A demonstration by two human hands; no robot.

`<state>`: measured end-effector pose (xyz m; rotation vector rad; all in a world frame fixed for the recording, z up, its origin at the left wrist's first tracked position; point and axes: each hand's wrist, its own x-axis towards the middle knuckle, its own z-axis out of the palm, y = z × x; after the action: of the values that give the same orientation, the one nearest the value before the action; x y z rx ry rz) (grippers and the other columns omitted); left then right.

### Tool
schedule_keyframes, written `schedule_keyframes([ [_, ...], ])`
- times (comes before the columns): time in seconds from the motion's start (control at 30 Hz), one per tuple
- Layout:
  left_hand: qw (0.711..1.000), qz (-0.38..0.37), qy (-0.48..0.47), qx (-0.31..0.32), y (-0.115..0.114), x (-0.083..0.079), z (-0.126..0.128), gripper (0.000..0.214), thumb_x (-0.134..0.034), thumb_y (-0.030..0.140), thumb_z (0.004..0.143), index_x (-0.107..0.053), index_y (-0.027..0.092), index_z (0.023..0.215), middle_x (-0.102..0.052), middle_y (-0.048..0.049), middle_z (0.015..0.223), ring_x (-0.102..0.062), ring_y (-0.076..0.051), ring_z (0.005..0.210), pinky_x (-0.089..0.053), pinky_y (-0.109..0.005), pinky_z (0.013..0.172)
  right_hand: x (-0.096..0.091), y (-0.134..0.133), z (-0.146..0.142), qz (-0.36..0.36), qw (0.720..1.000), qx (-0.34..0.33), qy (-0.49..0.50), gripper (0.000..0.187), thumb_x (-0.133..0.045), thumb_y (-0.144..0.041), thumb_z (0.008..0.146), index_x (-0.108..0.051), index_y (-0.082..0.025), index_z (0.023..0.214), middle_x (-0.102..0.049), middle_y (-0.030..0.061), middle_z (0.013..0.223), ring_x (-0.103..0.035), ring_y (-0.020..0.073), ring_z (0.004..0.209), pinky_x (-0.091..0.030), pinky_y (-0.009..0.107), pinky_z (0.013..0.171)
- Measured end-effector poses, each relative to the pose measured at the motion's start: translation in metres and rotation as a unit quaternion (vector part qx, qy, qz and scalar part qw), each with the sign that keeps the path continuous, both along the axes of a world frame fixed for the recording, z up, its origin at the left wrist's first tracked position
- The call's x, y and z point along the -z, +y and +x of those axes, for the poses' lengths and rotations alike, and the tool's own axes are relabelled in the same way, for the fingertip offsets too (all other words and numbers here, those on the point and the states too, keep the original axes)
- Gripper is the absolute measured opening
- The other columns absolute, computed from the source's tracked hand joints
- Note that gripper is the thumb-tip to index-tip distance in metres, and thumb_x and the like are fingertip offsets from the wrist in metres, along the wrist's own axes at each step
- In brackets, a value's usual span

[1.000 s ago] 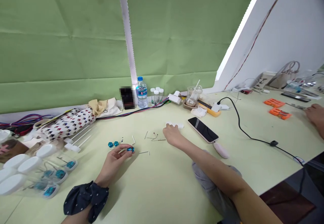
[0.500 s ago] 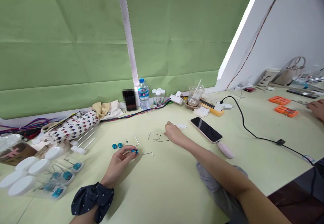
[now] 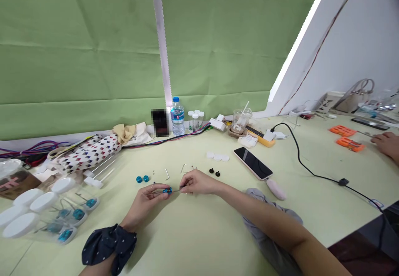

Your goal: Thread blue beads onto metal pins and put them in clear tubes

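My left hand (image 3: 149, 201) pinches a small blue metal part (image 3: 167, 190) between thumb and fingers, with thin metal rods showing among the fingers. My right hand (image 3: 198, 182) is closed close beside it, its fingertips around something small and dark that I cannot make out. A thin metal rod (image 3: 176, 190) shows between the blue part and these fingertips; whether it is held or lies on the table is unclear. Two more blue parts (image 3: 142, 179) lie beyond my left hand. Past my hands are an L-shaped hex key (image 3: 167, 173) and two black knobs (image 3: 214, 172).
Clear tubes with white caps (image 3: 46, 203), holding blue parts, lie at the left. White caps (image 3: 217, 156), a phone (image 3: 253, 163) and a pink object (image 3: 276, 189) lie to the right. A water bottle (image 3: 178, 118) stands behind. Another person's hand (image 3: 386, 144) is near orange holders (image 3: 349, 144).
My right hand has come left and nearer, from beside the white caps to the blue part. The black knobs and white caps now show. My left hand keeps hold of the blue part.
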<state>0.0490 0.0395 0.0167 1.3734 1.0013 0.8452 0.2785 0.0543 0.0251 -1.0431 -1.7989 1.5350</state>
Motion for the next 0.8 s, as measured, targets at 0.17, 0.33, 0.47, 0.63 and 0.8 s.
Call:
schedule_keyframes([
  [0.17, 1.000, -0.004, -0.013, 0.005, -0.001, 0.000, 0.001, 0.027, -0.073, 0.025, 0.065, -0.069, 0.015, 0.089, -0.071, -0.0082, 0.092, -0.065, -0.021, 0.086, -0.050, -0.031, 0.082, 0.002, -0.011, -0.011, -0.020, 1.000, -0.007, 0.023, 0.042, -0.071, -0.046, 0.061, -0.065, -0.011, 0.084, -0.059, -0.0001, 0.063, -0.056, 0.0092, 0.052, -0.048, 0.023, 0.051],
  [0.33, 1.000, 0.001, -0.029, 0.011, -0.003, -0.003, 0.002, 0.023, -0.073, 0.024, 0.065, -0.068, 0.015, 0.085, -0.071, -0.0075, 0.089, -0.065, -0.019, 0.083, -0.050, -0.031, 0.081, 0.005, -0.017, -0.019, -0.040, 0.995, 0.014, 0.086, 0.042, -0.074, -0.044, 0.057, -0.062, -0.013, 0.082, -0.059, -0.0004, 0.064, -0.060, 0.0111, 0.053, -0.051, 0.025, 0.051],
  [0.47, 0.999, 0.010, -0.035, 0.014, -0.004, -0.005, 0.001, 0.021, -0.073, 0.025, 0.065, -0.068, 0.015, 0.083, -0.071, -0.0068, 0.087, -0.065, -0.019, 0.081, -0.050, -0.031, 0.079, 0.010, -0.021, -0.025, -0.057, 0.992, 0.033, 0.112, 0.043, -0.075, -0.044, 0.056, -0.061, -0.013, 0.080, -0.059, -0.0006, 0.062, -0.063, 0.0140, 0.056, -0.053, 0.028, 0.056],
  [0.63, 0.999, 0.002, -0.040, 0.018, -0.003, -0.003, 0.001, 0.022, -0.073, 0.025, 0.066, -0.068, 0.014, 0.084, -0.071, -0.0076, 0.088, -0.065, -0.020, 0.082, -0.050, -0.032, 0.080, 0.008, -0.022, -0.027, -0.058, 0.987, 0.062, 0.134, 0.042, -0.075, -0.044, 0.056, -0.061, -0.013, 0.080, -0.061, -0.0002, 0.061, -0.064, 0.0157, 0.061, -0.054, 0.033, 0.064],
  [0.8, 0.998, -0.003, -0.054, 0.018, -0.003, 0.000, 0.000, 0.020, -0.073, 0.022, 0.066, -0.068, 0.015, 0.084, -0.071, -0.0069, 0.090, -0.065, -0.018, 0.083, -0.049, -0.030, 0.081, 0.009, -0.021, -0.026, -0.044, 0.988, 0.057, 0.139, 0.040, -0.075, -0.042, 0.057, -0.062, -0.013, 0.080, -0.062, 0.0004, 0.063, -0.064, 0.0162, 0.064, -0.053, 0.033, 0.066],
])
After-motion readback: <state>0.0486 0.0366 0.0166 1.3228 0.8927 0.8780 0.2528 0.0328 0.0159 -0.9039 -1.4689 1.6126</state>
